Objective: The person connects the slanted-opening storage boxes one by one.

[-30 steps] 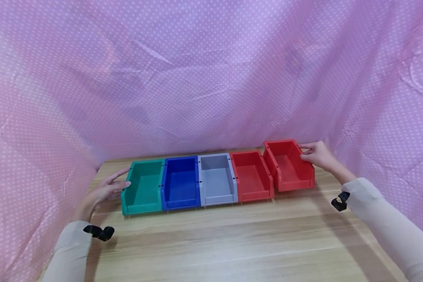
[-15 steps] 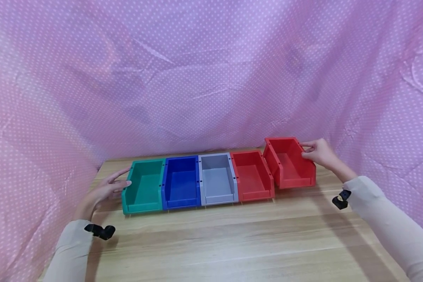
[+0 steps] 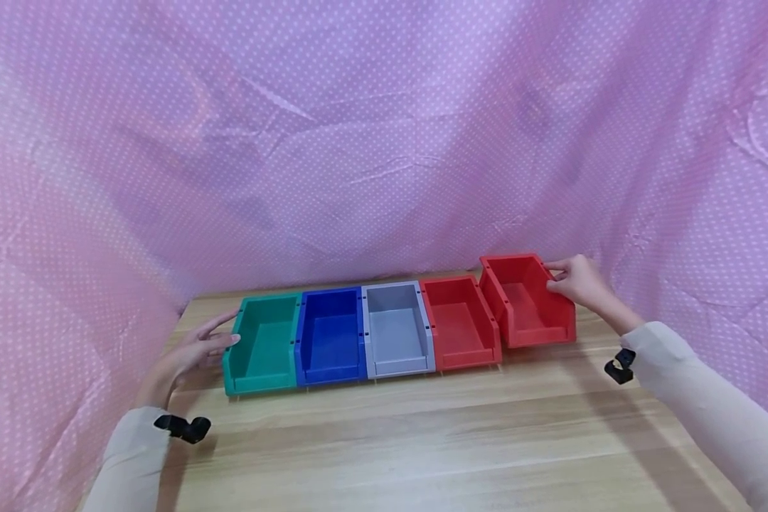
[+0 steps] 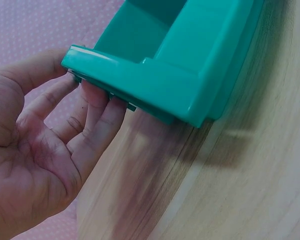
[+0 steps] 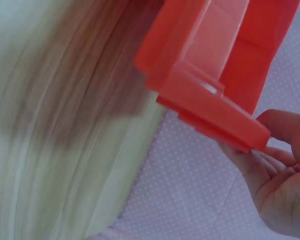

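My left hand (image 3: 193,353) grips the outer side of a green plastic storage bin (image 3: 262,345). In the left wrist view its thumb lies at the bin's rim while the other fingers reach underneath the side. Side by side to the right come a blue bin (image 3: 331,345), a grey bin (image 3: 398,336) and a red bin (image 3: 462,333). A second red bin (image 3: 523,302) stands higher and tilted at the right end, its left side close against the row. My right hand (image 3: 579,283) pinches that bin's right side between thumb and fingers; the fingers are partly hidden behind the wall.
The bins are over the back part of a light wooden table (image 3: 384,441). Pink dotted cloth (image 3: 358,142) hangs close behind them and at both sides. A black wrist mount (image 3: 182,428) sits on the left sleeve, another black mount (image 3: 621,366) on the right.
The end red bin in my right hand has risen slightly against the row. Both hands keep their holds, and the other bins stay together, with only a small shift of the view.
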Action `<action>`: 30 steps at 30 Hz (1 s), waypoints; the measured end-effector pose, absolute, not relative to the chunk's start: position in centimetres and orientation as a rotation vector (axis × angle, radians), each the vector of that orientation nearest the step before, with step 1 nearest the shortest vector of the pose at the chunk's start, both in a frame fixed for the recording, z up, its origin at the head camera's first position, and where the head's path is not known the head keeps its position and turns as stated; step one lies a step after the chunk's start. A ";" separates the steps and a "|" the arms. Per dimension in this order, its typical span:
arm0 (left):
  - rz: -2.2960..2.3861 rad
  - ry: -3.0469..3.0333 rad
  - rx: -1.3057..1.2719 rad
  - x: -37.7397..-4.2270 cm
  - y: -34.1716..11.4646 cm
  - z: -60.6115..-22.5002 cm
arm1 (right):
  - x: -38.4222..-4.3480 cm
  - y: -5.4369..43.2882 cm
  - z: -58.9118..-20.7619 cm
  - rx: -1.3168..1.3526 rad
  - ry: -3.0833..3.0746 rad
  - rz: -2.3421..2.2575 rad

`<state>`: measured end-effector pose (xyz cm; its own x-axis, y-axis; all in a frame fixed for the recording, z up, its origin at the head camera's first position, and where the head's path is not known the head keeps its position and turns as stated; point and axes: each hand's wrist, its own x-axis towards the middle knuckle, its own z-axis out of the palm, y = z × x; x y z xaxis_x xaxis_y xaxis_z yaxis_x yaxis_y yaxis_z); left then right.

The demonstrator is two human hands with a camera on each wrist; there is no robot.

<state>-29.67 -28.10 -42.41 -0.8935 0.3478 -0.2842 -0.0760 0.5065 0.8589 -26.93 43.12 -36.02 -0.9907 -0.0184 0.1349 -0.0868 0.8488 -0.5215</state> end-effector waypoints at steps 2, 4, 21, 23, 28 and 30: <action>1.364 2.326 0.218 -29.6 -28.1 -42.6 | -26.9 43.0 -35.9 0.097 -2.902 0.838; 1.373 2.317 0.213 -29.5 -28.2 -42.7 | -27.0 42.8 -35.7 0.109 -2.911 0.843; 1.393 2.314 0.229 -29.7 -27.7 -41.8 | -27.5 41.9 -35.3 0.138 -2.947 0.636; 1.392 2.315 0.216 -29.9 -27.7 -41.9 | -27.6 42.1 -35.3 0.147 -2.949 0.656; 1.422 2.294 0.205 -30.0 -27.9 -42.4 | -27.5 43.1 -35.3 0.195 -3.008 0.826; 1.434 2.281 0.194 -30.0 -27.9 -42.6 | -27.5 43.5 -35.2 0.198 -3.044 0.916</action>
